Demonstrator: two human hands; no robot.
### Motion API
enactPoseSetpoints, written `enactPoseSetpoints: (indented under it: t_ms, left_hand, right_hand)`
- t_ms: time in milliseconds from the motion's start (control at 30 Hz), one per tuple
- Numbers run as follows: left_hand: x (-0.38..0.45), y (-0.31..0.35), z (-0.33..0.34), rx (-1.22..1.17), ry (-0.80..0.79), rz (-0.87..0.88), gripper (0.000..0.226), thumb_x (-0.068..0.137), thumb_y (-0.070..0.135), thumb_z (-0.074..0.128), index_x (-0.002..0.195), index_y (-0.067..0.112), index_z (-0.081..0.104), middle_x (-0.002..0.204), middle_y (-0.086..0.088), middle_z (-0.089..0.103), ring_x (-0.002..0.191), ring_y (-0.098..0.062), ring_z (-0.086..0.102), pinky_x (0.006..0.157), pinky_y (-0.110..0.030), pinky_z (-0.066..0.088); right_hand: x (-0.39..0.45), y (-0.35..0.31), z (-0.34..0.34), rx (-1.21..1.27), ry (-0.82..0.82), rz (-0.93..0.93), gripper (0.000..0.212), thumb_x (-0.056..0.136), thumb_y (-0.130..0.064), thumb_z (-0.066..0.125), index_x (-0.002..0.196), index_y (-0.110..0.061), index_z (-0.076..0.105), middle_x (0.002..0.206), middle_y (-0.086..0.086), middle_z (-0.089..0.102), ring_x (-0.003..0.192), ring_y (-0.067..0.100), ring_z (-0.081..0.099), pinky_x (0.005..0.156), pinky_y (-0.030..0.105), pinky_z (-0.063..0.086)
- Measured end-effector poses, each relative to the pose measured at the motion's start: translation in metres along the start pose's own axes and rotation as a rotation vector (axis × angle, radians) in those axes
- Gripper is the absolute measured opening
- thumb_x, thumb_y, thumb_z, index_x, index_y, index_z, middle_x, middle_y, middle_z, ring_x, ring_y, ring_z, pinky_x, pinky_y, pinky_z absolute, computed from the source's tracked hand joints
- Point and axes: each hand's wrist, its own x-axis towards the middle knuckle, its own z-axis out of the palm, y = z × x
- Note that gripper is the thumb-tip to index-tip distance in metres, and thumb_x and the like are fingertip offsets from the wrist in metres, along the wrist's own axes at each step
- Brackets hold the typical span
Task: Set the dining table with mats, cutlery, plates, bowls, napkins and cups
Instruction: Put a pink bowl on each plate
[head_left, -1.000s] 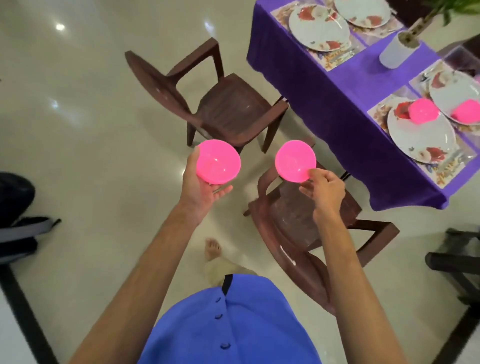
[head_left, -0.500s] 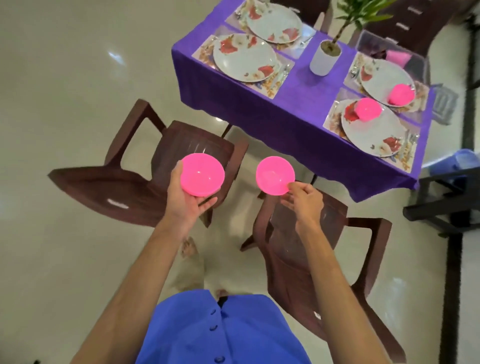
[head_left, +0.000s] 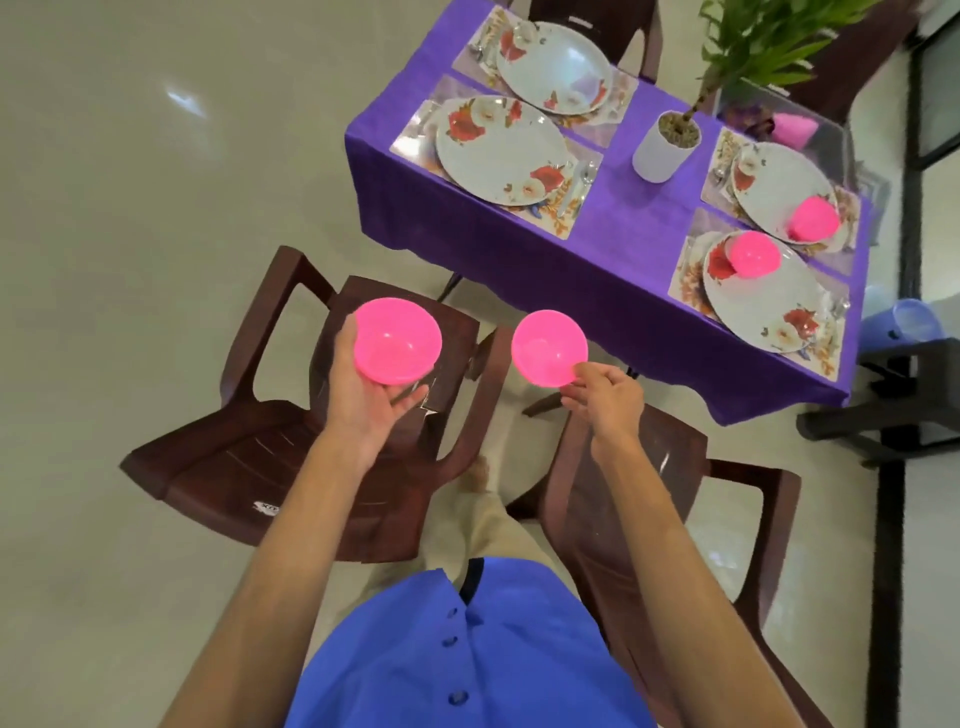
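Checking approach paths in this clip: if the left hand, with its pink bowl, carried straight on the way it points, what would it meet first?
Probably the purple-clothed table, near the bowl-less plate. The left hand holds its pink bowl above a brown chair. Depth is unclear, but that chair looks well below its line.

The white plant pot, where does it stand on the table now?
In the head view the white plant pot stands on the purple tablecloth, upper right of the picture, between the two bare plates on its left and the two plates with pink bowls on its right.
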Motion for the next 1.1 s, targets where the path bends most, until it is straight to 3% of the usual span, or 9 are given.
enactPoseSetpoints:
  t_ms: [233, 300, 367, 500, 633, 700, 800, 967, 1100]
  left_hand:
    - [0.030, 0.013, -0.007, -0.082, 0.140, 0.007, 0.075, 0.090, 0.074, 0.056, 0.150, 0.030, 0.046, 0.138, -0.014, 0.065, 0.115, -0.036, 0.072, 0.085, -0.047, 0.061]
    - [0.043, 0.021, 0.001, -0.095, 0.183, 0.031, 0.073, 0.092, 0.074, 0.054, 0.150, 0.030, 0.045, 0.137, -0.013, 0.066, 0.113, -0.035, 0.073, 0.088, -0.048, 0.060]
    - [0.065, 0.034, 0.017, -0.091, 0.233, 0.040, 0.066, 0.096, 0.072, 0.049, 0.146, 0.030, 0.050, 0.134, -0.013, 0.068, 0.113, -0.034, 0.073, 0.093, -0.049, 0.058]
    - [0.117, 0.049, 0.060, -0.133, 0.340, 0.052, 0.068, 0.091, 0.075, 0.054, 0.142, 0.030, 0.054, 0.136, -0.015, 0.065, 0.120, -0.040, 0.068, 0.089, -0.050, 0.059]
    - [0.167, 0.051, 0.099, -0.185, 0.394, 0.038, 0.072, 0.085, 0.075, 0.062, 0.143, 0.033, 0.053, 0.138, -0.015, 0.062, 0.121, -0.041, 0.066, 0.082, -0.051, 0.062]
    - [0.189, 0.050, 0.116, -0.203, 0.395, 0.031, 0.061, 0.090, 0.071, 0.059, 0.138, 0.033, 0.057, 0.137, -0.014, 0.063, 0.122, -0.040, 0.066, 0.087, -0.053, 0.061]
    - [0.210, 0.050, 0.131, -0.242, 0.390, 0.024, 0.050, 0.096, 0.068, 0.053, 0.132, 0.033, 0.062, 0.134, -0.013, 0.068, 0.122, -0.041, 0.067, 0.094, -0.054, 0.058]
    - [0.233, 0.048, 0.143, -0.267, 0.459, 0.023, 0.051, 0.096, 0.067, 0.055, 0.135, 0.033, 0.059, 0.135, -0.016, 0.065, 0.121, -0.043, 0.067, 0.089, -0.053, 0.059]
    - [0.239, 0.049, 0.143, -0.278, 0.505, 0.018, 0.056, 0.095, 0.066, 0.057, 0.138, 0.032, 0.057, 0.138, -0.017, 0.062, 0.122, -0.044, 0.065, 0.085, -0.052, 0.060]
  right_hand:
    - [0.058, -0.023, 0.070, -0.084, -0.141, 0.036, 0.010, 0.091, -0.013, 0.071, 0.098, -0.006, 0.071, 0.094, 0.014, 0.077, 0.078, 0.022, 0.076, 0.066, 0.030, 0.060]
    - [0.083, -0.035, 0.087, -0.084, -0.165, 0.053, 0.009, 0.091, -0.014, 0.071, 0.097, -0.007, 0.071, 0.094, 0.014, 0.077, 0.079, 0.022, 0.076, 0.068, 0.031, 0.061]
    - [0.117, -0.053, 0.107, -0.106, -0.193, 0.057, 0.014, 0.090, -0.015, 0.072, 0.100, -0.005, 0.072, 0.093, 0.014, 0.077, 0.079, 0.023, 0.076, 0.069, 0.033, 0.062]
    - [0.205, -0.098, 0.153, -0.111, -0.249, 0.073, 0.021, 0.087, -0.017, 0.076, 0.104, -0.005, 0.073, 0.086, 0.011, 0.078, 0.078, 0.024, 0.078, 0.070, 0.033, 0.063]
    - [0.294, -0.149, 0.207, -0.011, -0.265, 0.071, 0.011, 0.089, -0.010, 0.071, 0.099, -0.007, 0.066, 0.077, 0.009, 0.072, 0.064, 0.019, 0.072, 0.061, 0.029, 0.062]
    - [0.338, -0.170, 0.238, 0.010, -0.266, 0.084, 0.010, 0.090, -0.006, 0.068, 0.099, -0.006, 0.065, 0.077, 0.011, 0.071, 0.061, 0.020, 0.070, 0.060, 0.030, 0.061]
    - [0.396, -0.191, 0.276, 0.041, -0.252, 0.157, 0.021, 0.088, -0.004, 0.068, 0.107, 0.003, 0.066, 0.087, 0.017, 0.074, 0.071, 0.024, 0.075, 0.066, 0.032, 0.063]
    - [0.462, -0.213, 0.318, 0.019, -0.227, 0.172, 0.013, 0.088, -0.005, 0.065, 0.097, 0.002, 0.071, 0.094, 0.017, 0.078, 0.084, 0.024, 0.079, 0.067, 0.030, 0.063]
    - [0.495, -0.223, 0.333, 0.047, -0.264, 0.208, 0.016, 0.089, -0.007, 0.065, 0.103, 0.001, 0.068, 0.101, 0.017, 0.078, 0.084, 0.025, 0.079, 0.068, 0.029, 0.063]
